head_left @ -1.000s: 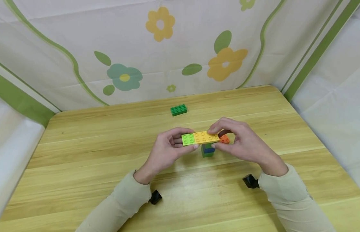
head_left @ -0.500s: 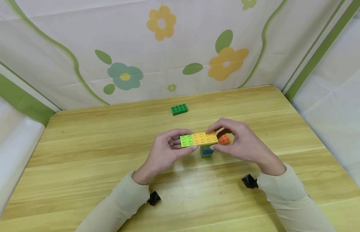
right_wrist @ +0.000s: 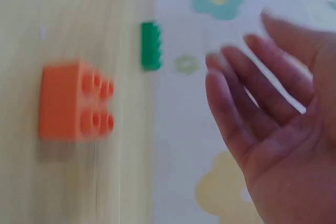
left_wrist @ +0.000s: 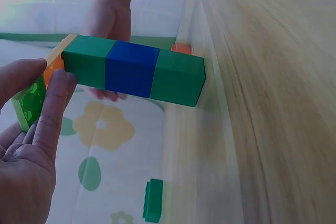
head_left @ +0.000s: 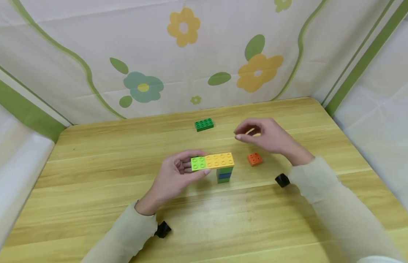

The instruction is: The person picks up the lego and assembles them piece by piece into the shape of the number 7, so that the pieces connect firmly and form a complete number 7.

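Observation:
My left hand (head_left: 172,175) pinches the left part of a toy brick build, thumb in front and fingers behind. On top, a light green brick (head_left: 198,163) sits beside a long yellow brick (head_left: 219,160). Under the yellow brick's right end stands a column of a green brick (left_wrist: 86,61), a blue brick (left_wrist: 130,69) and another green brick (left_wrist: 177,78). My right hand (head_left: 266,135) is in the air behind and right of the build, its fingers loosely bent and holding nothing. Below it, a small orange brick (head_left: 254,159) rests on the table.
A flat green brick (head_left: 204,125) lies near the back of the wooden table (head_left: 125,146). Behind rises a white curtain (head_left: 102,29) with printed flowers. A black wrist camera (head_left: 163,229) juts from the left sleeve, and another black camera (head_left: 282,180) from the right.
My right hand has let go of the yellow brick and moved up and back. The left hand has shifted the build a little to the left, uncovering the orange brick.

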`<action>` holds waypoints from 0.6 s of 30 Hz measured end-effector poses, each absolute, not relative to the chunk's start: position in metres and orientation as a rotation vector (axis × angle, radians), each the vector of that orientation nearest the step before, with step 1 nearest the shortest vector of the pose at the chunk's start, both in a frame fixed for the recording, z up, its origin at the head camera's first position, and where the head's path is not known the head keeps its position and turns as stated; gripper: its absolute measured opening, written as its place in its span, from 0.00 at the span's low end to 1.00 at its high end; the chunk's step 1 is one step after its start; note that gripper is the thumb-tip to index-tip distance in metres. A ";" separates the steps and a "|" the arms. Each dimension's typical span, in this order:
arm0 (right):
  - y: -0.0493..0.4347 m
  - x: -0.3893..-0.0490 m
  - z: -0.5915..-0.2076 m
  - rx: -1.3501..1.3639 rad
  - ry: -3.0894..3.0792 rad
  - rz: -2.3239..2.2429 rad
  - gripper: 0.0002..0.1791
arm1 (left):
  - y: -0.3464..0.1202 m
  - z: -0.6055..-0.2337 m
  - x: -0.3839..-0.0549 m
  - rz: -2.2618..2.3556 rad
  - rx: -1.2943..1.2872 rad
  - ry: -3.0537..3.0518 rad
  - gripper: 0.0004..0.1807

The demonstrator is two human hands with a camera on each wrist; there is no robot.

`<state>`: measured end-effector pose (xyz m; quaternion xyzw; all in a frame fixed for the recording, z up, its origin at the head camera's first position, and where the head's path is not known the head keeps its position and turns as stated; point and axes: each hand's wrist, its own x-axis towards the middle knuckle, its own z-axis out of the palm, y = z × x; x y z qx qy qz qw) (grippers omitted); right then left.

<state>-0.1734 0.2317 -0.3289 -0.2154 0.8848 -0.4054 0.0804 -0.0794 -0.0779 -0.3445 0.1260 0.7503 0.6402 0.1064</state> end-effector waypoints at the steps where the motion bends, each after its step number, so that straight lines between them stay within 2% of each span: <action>1: 0.229 -0.181 -0.330 -0.605 2.662 -1.177 0.13 | -0.081 -0.344 -0.078 1.879 0.359 2.221 0.23; 9: 0.195 -0.237 -0.346 -0.564 2.651 -0.978 0.24 | -0.095 -0.344 -0.076 1.880 0.338 2.251 0.24; 18: 0.159 -0.265 -0.348 -0.673 2.624 -0.904 0.29 | -0.103 -0.342 -0.075 1.856 0.297 2.254 0.24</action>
